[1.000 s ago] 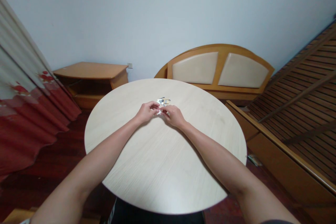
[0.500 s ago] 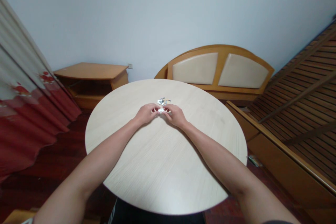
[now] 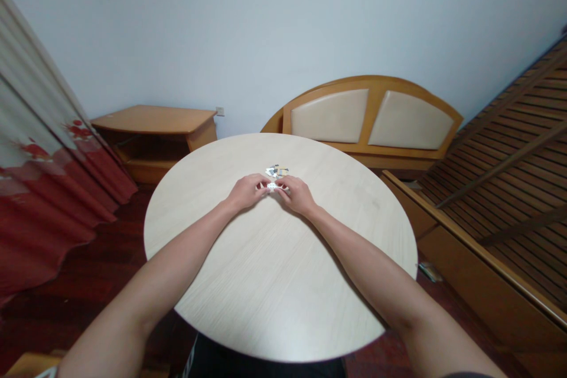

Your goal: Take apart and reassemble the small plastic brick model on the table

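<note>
Both my hands meet near the middle of a round, light wood table (image 3: pixel 266 260). Between their fingertips is a small white piece (image 3: pixel 271 187), too small and bright to make out its kind. My left hand (image 3: pixel 248 190) pinches it from the left, thumb and fingers curled. From the right, my right hand (image 3: pixel 296 193) pinches the same piece. Just beyond the fingers lies a small pile of flat pieces (image 3: pixel 277 171) in white, grey and yellowish tones, partly hidden by my right fingers.
Behind the table stand a low wooden cabinet (image 3: pixel 155 119) at left and a padded headboard (image 3: pixel 330 116) at right. A red and white curtain (image 3: pixel 48 189) hangs at far left. Wooden slats (image 3: pixel 509 165) and a bed side rail (image 3: pixel 478 266) flank the right.
Hardly anything differs. My hands stay in place around the white piece, which looks slightly flatter or tilted than before.
</note>
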A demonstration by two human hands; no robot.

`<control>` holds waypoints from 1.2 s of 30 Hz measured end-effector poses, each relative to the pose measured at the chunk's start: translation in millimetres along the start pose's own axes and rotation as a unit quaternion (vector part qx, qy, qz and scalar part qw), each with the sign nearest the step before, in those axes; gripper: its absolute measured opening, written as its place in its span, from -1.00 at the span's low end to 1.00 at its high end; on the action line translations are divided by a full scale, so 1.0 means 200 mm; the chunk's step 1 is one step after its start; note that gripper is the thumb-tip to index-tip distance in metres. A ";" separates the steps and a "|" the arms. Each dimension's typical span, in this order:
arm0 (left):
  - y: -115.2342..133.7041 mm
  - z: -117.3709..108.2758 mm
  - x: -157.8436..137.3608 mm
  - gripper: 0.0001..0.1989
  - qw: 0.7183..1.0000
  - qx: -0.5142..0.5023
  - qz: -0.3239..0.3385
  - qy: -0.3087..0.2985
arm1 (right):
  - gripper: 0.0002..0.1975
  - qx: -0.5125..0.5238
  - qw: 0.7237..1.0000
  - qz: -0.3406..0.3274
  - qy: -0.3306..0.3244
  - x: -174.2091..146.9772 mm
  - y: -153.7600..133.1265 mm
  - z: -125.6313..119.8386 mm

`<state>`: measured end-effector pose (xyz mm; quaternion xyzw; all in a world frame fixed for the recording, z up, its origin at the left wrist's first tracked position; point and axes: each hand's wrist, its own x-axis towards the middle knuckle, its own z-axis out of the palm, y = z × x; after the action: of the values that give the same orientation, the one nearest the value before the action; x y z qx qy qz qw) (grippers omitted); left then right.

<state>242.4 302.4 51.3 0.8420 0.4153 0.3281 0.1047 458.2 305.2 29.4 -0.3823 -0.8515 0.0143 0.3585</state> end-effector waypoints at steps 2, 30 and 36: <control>0.00 0.00 0.00 -0.83 1.000 0.000 -0.004 0.000 | -0.81 -0.001 1.000 0.003 -0.003 0.00 0.00 0.00; 0.00 -0.01 0.00 -0.77 1.000 0.008 -0.018 -0.011 | -0.65 -0.006 1.000 0.002 -0.010 0.00 -0.01 0.00; -0.05 -0.06 -0.01 -0.81 0.991 -0.044 0.016 -0.126 | -0.55 -0.001 0.998 0.030 0.049 -0.02 0.06 -0.02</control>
<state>227.3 306.2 54.4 0.8777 0.3708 0.2385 0.1880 469.5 310.1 27.1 -0.4083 -0.8212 0.0054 0.3985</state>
